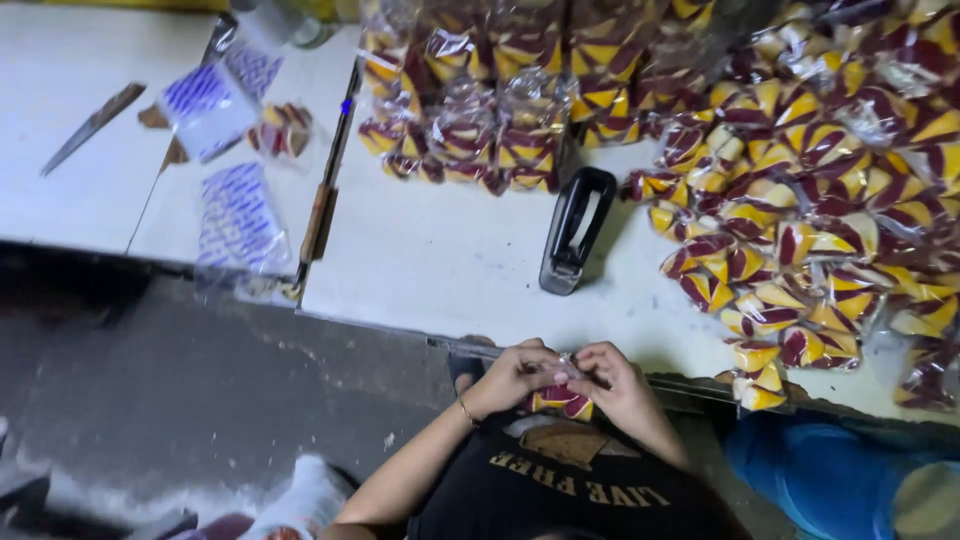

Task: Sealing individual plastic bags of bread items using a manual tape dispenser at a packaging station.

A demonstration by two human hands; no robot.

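I hold a small clear packet of yellow-and-maroon sweets (563, 402) close to my chest, below the table edge. My left hand (515, 378) and right hand (618, 385) meet over its top, fingertips of both pressed together on the clear plastic neck. To do this well, I judge I should keep the neck gathered tight and flat between the pinches, with the sweets hanging below so none slip up into the fold.

Just beyond my grip runs the edge of the white table (430, 270). Further out from my hands lies a black stapler (575, 230), within reach. To the right a big heap of filled packets (820, 200) crowds the table edge. Far left lie blue-printed bags (240, 215) and a knife (92, 127).
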